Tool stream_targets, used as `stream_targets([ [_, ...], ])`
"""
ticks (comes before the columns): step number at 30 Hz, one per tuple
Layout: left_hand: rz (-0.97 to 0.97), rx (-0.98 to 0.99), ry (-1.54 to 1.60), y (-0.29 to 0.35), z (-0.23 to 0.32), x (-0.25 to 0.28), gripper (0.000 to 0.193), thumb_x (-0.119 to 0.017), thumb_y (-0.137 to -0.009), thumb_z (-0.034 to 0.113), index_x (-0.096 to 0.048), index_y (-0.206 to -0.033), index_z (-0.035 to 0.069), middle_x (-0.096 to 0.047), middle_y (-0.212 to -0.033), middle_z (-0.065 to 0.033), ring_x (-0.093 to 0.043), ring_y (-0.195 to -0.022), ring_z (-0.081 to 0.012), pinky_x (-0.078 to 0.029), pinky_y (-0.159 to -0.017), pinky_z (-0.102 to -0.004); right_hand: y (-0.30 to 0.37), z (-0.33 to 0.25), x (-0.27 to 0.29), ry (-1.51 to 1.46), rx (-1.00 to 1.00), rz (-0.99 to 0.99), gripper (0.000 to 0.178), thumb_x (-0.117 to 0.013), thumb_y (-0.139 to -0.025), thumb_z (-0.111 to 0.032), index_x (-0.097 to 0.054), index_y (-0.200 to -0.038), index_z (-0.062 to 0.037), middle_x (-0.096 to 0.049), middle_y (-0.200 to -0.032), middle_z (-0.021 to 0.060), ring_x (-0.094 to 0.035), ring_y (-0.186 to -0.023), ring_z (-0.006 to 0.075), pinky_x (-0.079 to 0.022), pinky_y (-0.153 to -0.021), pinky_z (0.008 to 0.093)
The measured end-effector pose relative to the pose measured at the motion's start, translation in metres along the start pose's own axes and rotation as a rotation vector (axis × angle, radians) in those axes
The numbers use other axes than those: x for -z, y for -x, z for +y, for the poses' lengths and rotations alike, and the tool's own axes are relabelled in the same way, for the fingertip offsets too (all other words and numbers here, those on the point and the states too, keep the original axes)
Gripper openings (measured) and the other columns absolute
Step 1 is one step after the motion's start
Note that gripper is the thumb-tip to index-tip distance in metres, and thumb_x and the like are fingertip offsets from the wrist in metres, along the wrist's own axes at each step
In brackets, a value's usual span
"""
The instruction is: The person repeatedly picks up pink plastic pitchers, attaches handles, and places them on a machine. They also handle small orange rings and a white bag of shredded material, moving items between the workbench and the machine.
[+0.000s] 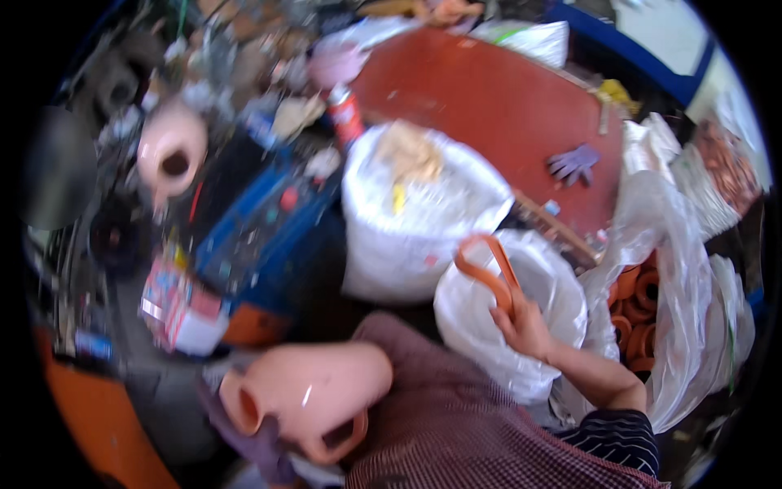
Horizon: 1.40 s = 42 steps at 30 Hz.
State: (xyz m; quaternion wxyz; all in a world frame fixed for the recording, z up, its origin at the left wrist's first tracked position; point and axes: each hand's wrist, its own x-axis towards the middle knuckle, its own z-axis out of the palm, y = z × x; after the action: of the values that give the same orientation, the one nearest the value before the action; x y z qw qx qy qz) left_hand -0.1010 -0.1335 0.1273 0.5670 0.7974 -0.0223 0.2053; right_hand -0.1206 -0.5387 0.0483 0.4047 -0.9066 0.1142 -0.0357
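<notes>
A pink plastic pitcher (326,387) lies on its side at my lap, its mouth to the left and its handle toward the lower edge. My left hand (273,448), in a purple glove, is closed around the pitcher's mouth end; part of the hand is hidden by it. My bare right hand (525,328) grips an orange, curved, open-loop piece (503,273), which looks like a pitcher handle. That piece is above a white-lined bin (456,314). Motion blurs parts of the picture.
A white sack (366,253) with scraps stands ahead. To the right, a clear plastic bag (599,326) contains several orange rings (648,289). A purple glove (574,165) lies on a red-brown board (472,90). Another pink pitcher (189,134) and a blue machine part (244,220) are left.
</notes>
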Motion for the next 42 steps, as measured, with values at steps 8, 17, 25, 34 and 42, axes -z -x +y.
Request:
stream_targets([
  [8, 0.052, -0.066, -0.073, 0.035, 0.005, 0.001, 0.116, -0.084, -0.056, 0.028, -0.020, -0.147, -0.005, -0.053, -0.126, -0.0203, -0.056, -0.114, -0.0305, -0.045, -0.098, -0.0420, -0.055, -0.165, -0.125, -1.511, -0.054, -0.467, 0.026, -0.061, -0.093, -0.020, -0.051, -0.072, -0.0061, -0.049, -0.056, 0.0028, -0.044, -0.041, 0.0107, -0.034, -0.040, 0.0251],
  [17, 0.010, -0.048, -0.260, 0.047, 0.014, -0.003, 0.108, -0.074, -0.059, 0.021, -0.017, -0.147, -0.006, -0.056, -0.123, -0.0202, -0.055, -0.115, -0.0303, -0.044, -0.098, -0.0406, -0.032, -0.167, -0.155, -1.710, -0.470, -0.744, 0.016, -0.051, -0.086, -0.008, -0.052, -0.071, -0.0021, -0.047, -0.054, 0.0066, -0.040, -0.041, 0.0131, -0.033, -0.040, 0.0265],
  [25, 0.012, -0.038, -0.251, 0.045, 0.010, -0.006, 0.109, -0.083, -0.052, 0.016, -0.024, -0.141, -0.008, -0.053, -0.122, -0.0196, -0.057, -0.108, -0.0316, -0.046, -0.094, -0.0426, -0.028, -0.164, -0.152, -1.470, -0.303, -0.586, 0.017, -0.050, -0.087, -0.010, -0.049, -0.071, -0.0051, -0.049, -0.065, 0.0063, -0.034, -0.042, 0.0086, -0.031, -0.040, 0.0234],
  [34, -0.241, -0.095, -0.256, 0.038, 0.031, -0.028, 0.103, -0.092, -0.054, 0.023, -0.034, -0.134, -0.006, -0.051, -0.123, -0.0194, -0.056, -0.111, -0.0309, -0.046, -0.096, -0.0422, -0.061, -0.160, -0.161, -1.304, -0.333, -0.838, 0.026, -0.057, -0.086, -0.009, -0.056, -0.103, 0.0100, -0.064, -0.107, 0.0244, -0.064, -0.100, 0.0271, -0.053, -0.090, 0.0365],
  [42, -0.205, 0.551, 0.566, -0.003, -0.025, -0.039, 0.050, -0.064, -0.085, 0.018, -0.050, -0.128, -0.005, -0.058, -0.118, -0.0091, -0.056, -0.107, -0.0164, -0.043, -0.095, -0.0292, -0.073, -0.095, -0.141, -1.472, -0.328, -0.837, 0.014, -0.054, -0.086, -0.012, -0.049, -0.076, -0.0027, -0.062, -0.113, 0.0251, -0.063, -0.108, 0.0308, -0.050, -0.097, 0.0421],
])
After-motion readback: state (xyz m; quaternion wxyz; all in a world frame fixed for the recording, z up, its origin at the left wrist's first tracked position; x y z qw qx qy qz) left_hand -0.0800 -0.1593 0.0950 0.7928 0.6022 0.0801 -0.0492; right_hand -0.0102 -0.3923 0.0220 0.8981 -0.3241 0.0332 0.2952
